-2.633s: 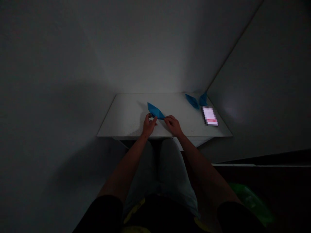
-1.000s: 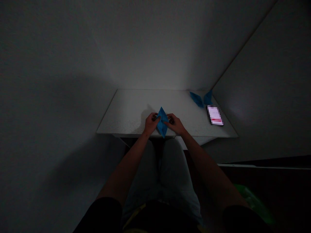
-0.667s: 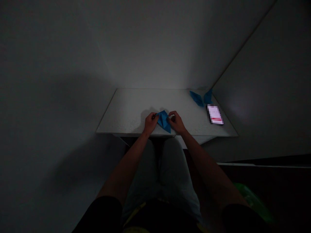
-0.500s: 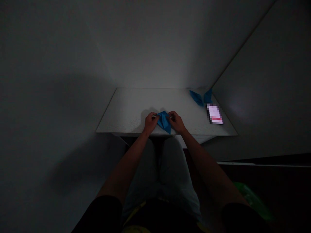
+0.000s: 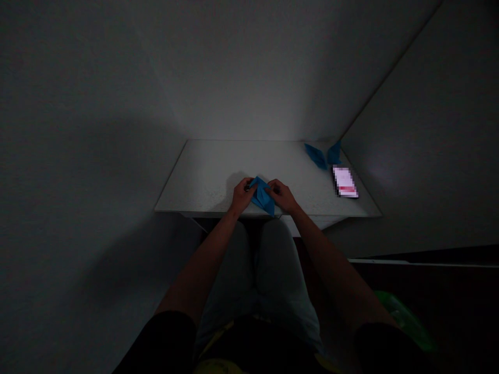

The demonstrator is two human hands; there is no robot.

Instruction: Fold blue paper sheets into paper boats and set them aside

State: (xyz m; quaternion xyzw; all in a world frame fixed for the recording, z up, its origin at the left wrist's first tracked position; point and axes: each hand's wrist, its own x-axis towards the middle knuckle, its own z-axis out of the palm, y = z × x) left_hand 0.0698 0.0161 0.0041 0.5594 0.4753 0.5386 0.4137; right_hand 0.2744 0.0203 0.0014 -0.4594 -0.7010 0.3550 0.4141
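White table [image 5: 210, 161] ahead; our L hand [image 5: 242, 196] pinches one side of a blue folded paper [image 5: 264, 200] near the front edge. Our R hand [image 5: 283, 196] pinches the opposite side — prob. to steady its flaps. Far R, back corner: a second blue piece [image 5: 316, 156], a third [image 5: 334, 154], w/ a phone [image 5: 345, 182] just in front — prob. set aside for elbow room. Screen's pixelated; no brand or text we can read.

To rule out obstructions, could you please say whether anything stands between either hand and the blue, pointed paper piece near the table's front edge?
Nothing visible does: the left hand and right hand both hold the blue, pointed paper piece directly. The black-edged rectangular phone lies off to the right.
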